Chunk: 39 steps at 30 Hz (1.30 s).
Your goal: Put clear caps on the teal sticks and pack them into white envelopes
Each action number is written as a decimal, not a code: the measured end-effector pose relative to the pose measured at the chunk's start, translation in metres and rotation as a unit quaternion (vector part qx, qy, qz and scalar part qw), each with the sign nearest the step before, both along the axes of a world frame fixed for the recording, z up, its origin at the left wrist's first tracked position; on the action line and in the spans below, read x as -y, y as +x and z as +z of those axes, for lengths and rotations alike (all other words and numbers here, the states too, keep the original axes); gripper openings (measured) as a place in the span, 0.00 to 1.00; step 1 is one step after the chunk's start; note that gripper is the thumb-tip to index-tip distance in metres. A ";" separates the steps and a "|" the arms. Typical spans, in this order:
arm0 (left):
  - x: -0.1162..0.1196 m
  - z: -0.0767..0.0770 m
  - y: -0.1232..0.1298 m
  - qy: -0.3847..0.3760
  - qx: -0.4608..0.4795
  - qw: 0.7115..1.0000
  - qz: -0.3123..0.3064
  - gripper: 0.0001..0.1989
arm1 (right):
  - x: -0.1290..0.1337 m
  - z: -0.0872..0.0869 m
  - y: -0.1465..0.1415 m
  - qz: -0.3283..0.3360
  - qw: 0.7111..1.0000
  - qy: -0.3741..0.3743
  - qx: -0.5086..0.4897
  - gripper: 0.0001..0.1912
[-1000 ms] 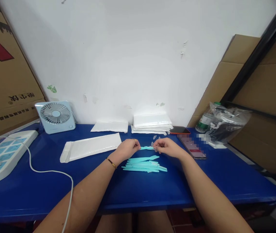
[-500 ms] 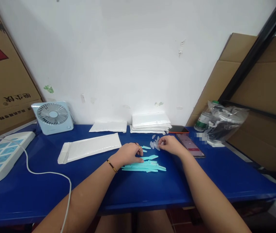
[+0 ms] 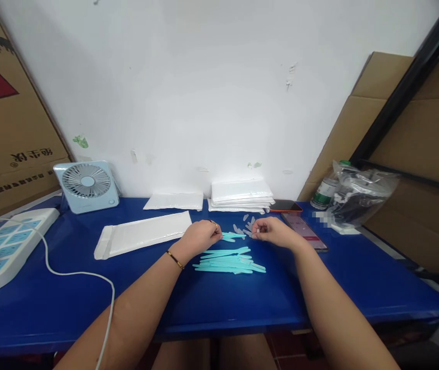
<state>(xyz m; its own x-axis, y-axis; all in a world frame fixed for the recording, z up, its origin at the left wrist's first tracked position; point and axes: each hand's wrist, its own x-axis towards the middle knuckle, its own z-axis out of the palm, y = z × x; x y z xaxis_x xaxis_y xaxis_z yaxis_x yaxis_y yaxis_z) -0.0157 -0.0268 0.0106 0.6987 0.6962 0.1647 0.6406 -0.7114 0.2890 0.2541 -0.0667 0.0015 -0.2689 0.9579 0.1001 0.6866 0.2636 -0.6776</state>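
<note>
Several turquoise eyebrow razors (image 3: pixel 225 264) lie in a loose bundle on the blue tabletop. Above the bundle, my left hand (image 3: pixel 200 237) is closed on the handle of another eyebrow razor (image 3: pixel 237 235), whose head points right. Beneath or beside that one shows more turquoise, partly hidden. Small translucent blade caps (image 3: pixel 248 225) lie scattered between my hands. My right hand (image 3: pixel 271 231) is at their right edge with thumb and fingers pinched together; a small pale piece, apparently a cap, shows at the fingertips.
A white padded mailer (image 3: pixel 144 235) lies left of my hands; more mailers (image 3: pixel 240 198) are stacked by the wall. Phones (image 3: pixel 306 231), a bottle (image 3: pixel 324 192) and a plastic bag (image 3: pixel 362 192) are at right. A fan (image 3: pixel 87 186), power strip (image 3: pixel 15 241) and white cable (image 3: pixel 76 274) occupy the left.
My left hand has moved up from the bundle and now holds a razor near the caps. The right hand stays pinched by the caps, some of which have shifted.
</note>
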 end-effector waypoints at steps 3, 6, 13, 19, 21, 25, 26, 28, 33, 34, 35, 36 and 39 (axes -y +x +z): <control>-0.001 0.002 -0.001 0.008 -0.011 1.000 0.011 0.10 | 0.002 0.004 -0.006 0.016 1.000 -0.001 0.009 0.09; -0.001 0.003 -0.001 0.009 -0.015 1.000 0.009 0.10 | 0.002 0.005 -0.012 0.018 1.000 0.006 0.019 0.09; -0.006 0.001 -0.003 0.018 -0.029 0.999 0.007 0.09 | 0.002 0.005 -0.013 0.023 0.999 0.015 0.018 0.08; -0.006 -0.001 -0.002 0.033 -0.026 0.999 -0.006 0.09 | 0.002 0.005 -0.021 0.025 0.999 0.021 0.016 0.10; -0.005 -0.002 0.001 0.037 -0.023 0.999 -0.010 0.09 | 0.003 0.005 -0.029 0.038 0.999 0.015 0.009 0.11; -0.006 -0.002 0.002 0.025 -0.008 1.000 -0.002 0.09 | 0.002 0.004 -0.033 0.047 0.999 0.008 0.001 0.12; -0.007 -0.002 0.000 0.019 0.000 1.000 0.005 0.09 | 0.002 0.004 -0.032 0.033 0.999 0.012 -0.009 0.12; -0.010 -0.001 -0.004 0.000 0.028 0.999 0.025 0.10 | 0.002 0.005 -0.026 0.002 0.999 0.012 -0.050 0.12; -0.017 -0.001 -0.011 -0.059 0.107 0.991 0.047 0.13 | 0.002 0.009 -0.017 -0.014 0.988 -0.016 -0.150 0.13; -0.018 -0.001 -0.011 -0.069 0.114 0.990 0.046 0.14 | 0.002 0.009 -0.017 -0.012 0.987 -0.019 -0.158 0.13; -0.018 -0.002 -0.011 -0.077 0.119 0.989 0.046 0.14 | 0.002 0.009 -0.019 -0.010 0.986 -0.021 -0.165 0.13; -0.018 -0.002 -0.010 -0.082 0.123 0.988 0.043 0.15 | 0.001 0.008 -0.020 -0.008 0.985 -0.024 -0.173 0.13; -0.017 -0.003 -0.008 -0.080 0.130 0.988 0.031 0.15 | -0.001 0.004 -0.025 0.005 0.980 -0.034 -0.197 0.13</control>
